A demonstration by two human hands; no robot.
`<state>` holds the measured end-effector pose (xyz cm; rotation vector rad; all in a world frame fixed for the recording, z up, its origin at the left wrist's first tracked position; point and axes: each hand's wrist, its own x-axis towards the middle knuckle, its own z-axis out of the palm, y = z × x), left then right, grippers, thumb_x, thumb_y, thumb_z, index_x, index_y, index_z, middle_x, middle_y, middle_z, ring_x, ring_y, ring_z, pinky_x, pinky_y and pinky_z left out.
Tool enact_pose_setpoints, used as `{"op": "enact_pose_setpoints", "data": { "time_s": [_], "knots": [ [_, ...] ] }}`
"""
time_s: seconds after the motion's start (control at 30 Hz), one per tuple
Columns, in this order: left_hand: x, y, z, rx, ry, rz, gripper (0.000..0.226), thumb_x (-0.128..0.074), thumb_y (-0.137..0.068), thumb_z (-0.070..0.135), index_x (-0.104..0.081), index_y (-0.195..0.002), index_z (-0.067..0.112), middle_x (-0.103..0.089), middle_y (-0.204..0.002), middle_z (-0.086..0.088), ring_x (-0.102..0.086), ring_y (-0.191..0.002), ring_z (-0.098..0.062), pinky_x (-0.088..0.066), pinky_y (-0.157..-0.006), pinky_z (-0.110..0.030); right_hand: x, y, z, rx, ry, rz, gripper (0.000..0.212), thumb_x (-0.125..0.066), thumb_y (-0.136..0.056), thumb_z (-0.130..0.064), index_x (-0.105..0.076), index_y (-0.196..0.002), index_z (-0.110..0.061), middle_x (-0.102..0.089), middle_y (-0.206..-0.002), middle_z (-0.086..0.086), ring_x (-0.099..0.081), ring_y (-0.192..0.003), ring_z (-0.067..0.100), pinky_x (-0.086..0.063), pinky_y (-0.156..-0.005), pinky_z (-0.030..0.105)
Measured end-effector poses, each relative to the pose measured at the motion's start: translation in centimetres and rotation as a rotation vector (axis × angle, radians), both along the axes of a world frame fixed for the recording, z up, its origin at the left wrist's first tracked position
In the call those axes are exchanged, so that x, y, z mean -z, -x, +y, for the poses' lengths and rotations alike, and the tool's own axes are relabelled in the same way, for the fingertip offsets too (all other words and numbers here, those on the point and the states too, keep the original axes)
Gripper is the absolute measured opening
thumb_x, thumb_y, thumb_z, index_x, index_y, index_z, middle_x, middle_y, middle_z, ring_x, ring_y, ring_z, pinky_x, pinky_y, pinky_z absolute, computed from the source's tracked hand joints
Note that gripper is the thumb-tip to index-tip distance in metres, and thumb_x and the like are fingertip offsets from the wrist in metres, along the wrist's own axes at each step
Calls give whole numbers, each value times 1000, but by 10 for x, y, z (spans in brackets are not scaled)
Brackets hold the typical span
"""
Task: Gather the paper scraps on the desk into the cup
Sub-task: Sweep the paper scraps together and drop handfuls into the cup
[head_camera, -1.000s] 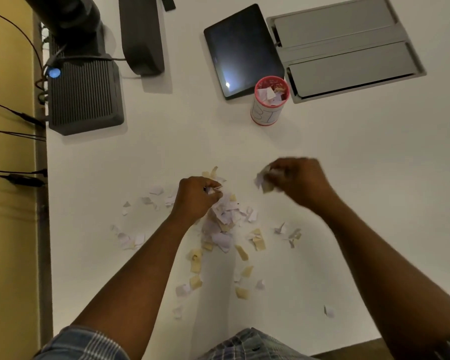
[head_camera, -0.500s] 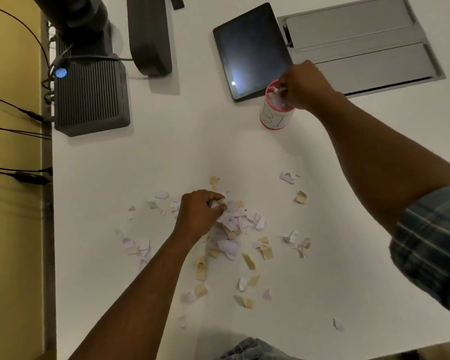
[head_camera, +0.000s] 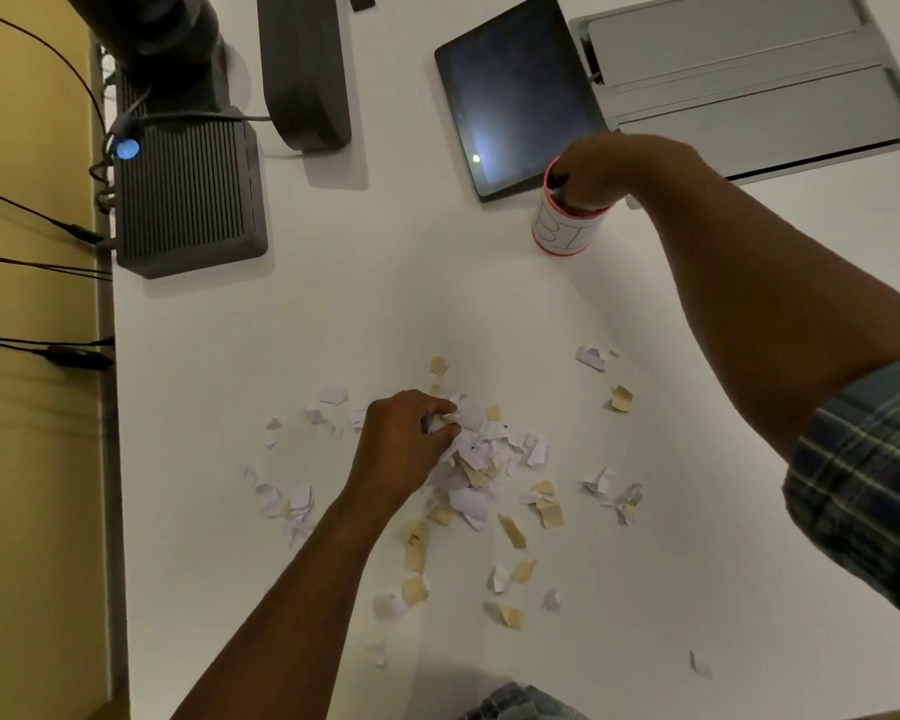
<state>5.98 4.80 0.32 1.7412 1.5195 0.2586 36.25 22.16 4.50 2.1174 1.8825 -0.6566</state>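
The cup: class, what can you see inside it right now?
The right hand covers the mouth of the cup, fingers reaching inside. Any contents are hidden.

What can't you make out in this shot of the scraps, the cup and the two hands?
- Inside of the cup, head view: the right hand covers its mouth, so how full it is stays hidden.
- Right hand's grip: fingertips dip behind the rim; whether it holds scraps is unclear.
- Scraps under the left hand: it hides part of the pile.
- Writing on the cup: partly cut off by the hand.
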Motion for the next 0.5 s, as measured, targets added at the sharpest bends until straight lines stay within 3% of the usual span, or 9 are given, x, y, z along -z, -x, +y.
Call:
{"op": "enact_pose_setpoints", "data": {
  "time_s": [0.13, 0.23, 0.3, 0.37, 0.5],
  "knots": [
    [-7, -9, 11, 37, 1, -1, 22, -78, -74, 21, -74, -95, 16, -70, -80, -3, -66, -74, -13, -43, -64, 1, -22, -3, -11, -54, -110, -13, 31, -61, -84, -18, -64, -115, -11, -63, -107, 15, -58, -89, 31, -51, -72, 40],
    [-16, -21, 24, 69, -1, -31, 21, -78, -74, 21, -74, -94, 14, -69, -76, -5, -65, -71, -14, -45, -64, -3, -33, -2, -30, -41, -325, -27, 21, -55, -82, -1, -68, -98, 0, -66, -94, 22, -60, -81, 37, -46, -72, 39],
    [-25, -33, 37, 105, -28, -53, 22, -79, -74, 21, -74, -93, 13, -71, -78, -7, -63, -69, -13, -44, -64, -4, -32, -3, -52, 121, -527, 48, 17, -49, -83, -2, -65, -85, 3, -67, -83, 24, -60, -74, 40, -50, -75, 42],
    [-34, -51, 54, 153, -72, -46, 23, -79, -73, 24, -74, -93, 13, -72, -81, -6, -61, -68, -11, -41, -63, -1, -22, -1, -80, 321, -684, 166, 25, -44, -88, -11, -67, -88, -2, -70, -86, 19, -63, -75, 36, -50, -78, 43],
    [-59, -98, 96, 286, -159, -40, 23, -79, -72, 21, -75, -92, 10, -73, -85, -9, -62, -71, -14, -42, -66, -10, -4, 23, -154, 502, -773, 446, 25, -49, -88, -13, -71, -101, -13, -75, -90, 4, -68, -79, 15, -52, -79, 25]
  ]
}}
